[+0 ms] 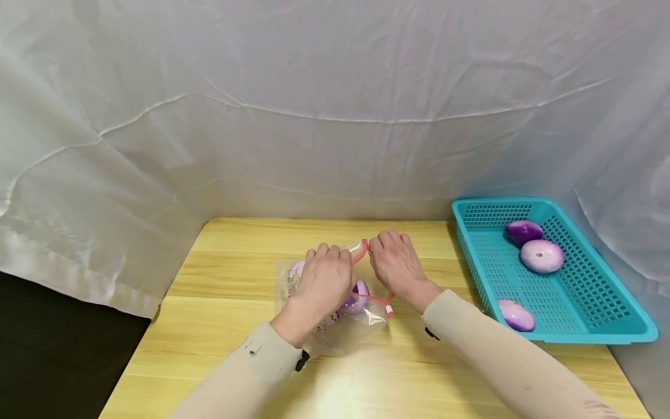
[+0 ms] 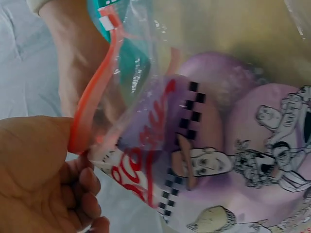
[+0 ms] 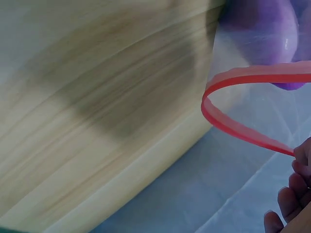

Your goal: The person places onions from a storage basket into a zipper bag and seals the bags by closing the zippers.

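Observation:
A clear zip bag [image 1: 340,337] with a red zip edge [image 3: 252,77] lies on the table, its mouth spread apart on the right. Inside are several purple-and-white rounded things [image 1: 357,294]; in the left wrist view they show through the bag's printed cartoon figures [image 2: 209,160]. My left hand [image 1: 328,279] lies over the bag and pinches its red edge between thumb and fingers, as the left wrist view [image 2: 39,174] shows. With its fingertips my right hand [image 1: 396,262] pinches the far corner of the red edge. A white slider [image 1: 388,309] sits at the near corner.
A turquoise perforated basket [image 1: 555,338] stands at the right, holding a dark purple rounded thing [image 1: 523,232] and two paler ones [image 1: 542,256]. The wooden table [image 1: 230,279] meets a pale cloth [image 1: 335,157] at the back and sides. Black [image 1: 52,349] shows at lower left.

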{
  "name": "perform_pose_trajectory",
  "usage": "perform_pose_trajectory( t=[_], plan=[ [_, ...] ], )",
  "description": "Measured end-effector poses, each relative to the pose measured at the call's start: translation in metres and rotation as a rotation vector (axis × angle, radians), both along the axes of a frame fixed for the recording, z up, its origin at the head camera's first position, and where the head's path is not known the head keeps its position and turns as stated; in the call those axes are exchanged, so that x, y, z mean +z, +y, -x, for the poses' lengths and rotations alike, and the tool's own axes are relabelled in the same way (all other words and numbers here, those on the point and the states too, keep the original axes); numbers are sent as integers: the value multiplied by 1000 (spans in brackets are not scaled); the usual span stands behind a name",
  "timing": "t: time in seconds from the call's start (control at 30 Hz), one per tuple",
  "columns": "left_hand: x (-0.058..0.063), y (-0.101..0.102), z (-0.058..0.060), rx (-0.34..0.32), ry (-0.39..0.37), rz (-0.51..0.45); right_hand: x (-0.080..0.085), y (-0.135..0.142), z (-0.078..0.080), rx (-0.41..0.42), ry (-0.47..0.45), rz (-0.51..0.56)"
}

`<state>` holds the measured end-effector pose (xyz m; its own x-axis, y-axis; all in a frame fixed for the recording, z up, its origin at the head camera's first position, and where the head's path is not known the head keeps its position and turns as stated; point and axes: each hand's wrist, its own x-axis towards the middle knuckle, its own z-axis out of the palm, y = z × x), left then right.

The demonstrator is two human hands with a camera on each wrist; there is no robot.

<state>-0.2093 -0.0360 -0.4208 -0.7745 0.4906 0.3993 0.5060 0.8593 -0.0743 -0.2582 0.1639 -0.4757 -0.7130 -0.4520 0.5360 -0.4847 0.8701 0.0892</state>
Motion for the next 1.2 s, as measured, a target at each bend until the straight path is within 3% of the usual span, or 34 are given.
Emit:
perform_pose_trajectory(
  t=[0.13, 0.23, 0.4, 0.63, 0.93, 1.2],
  plan=[
    [-5, -2, 0, -25, 74, -42, 2, 8, -6, 5, -2, 13],
    [-7, -3, -1, -33, 83, -58, 7, 17, -12, 7, -13, 17],
    [-7, -4, -3, -24, -15, -88, 24, 38, -22, 26, -10, 22],
    [-3, -8, -3, 49, -217, -218, 49, 75, -31, 79, 85, 24],
    [-2, -14, -4, 93, -246, -311, 72, 135, -39, 83, 173, 9],
    [-2, -14, -6, 113, -271, -337, 75, 201, -43, 56, 207, -103]
  ],
)
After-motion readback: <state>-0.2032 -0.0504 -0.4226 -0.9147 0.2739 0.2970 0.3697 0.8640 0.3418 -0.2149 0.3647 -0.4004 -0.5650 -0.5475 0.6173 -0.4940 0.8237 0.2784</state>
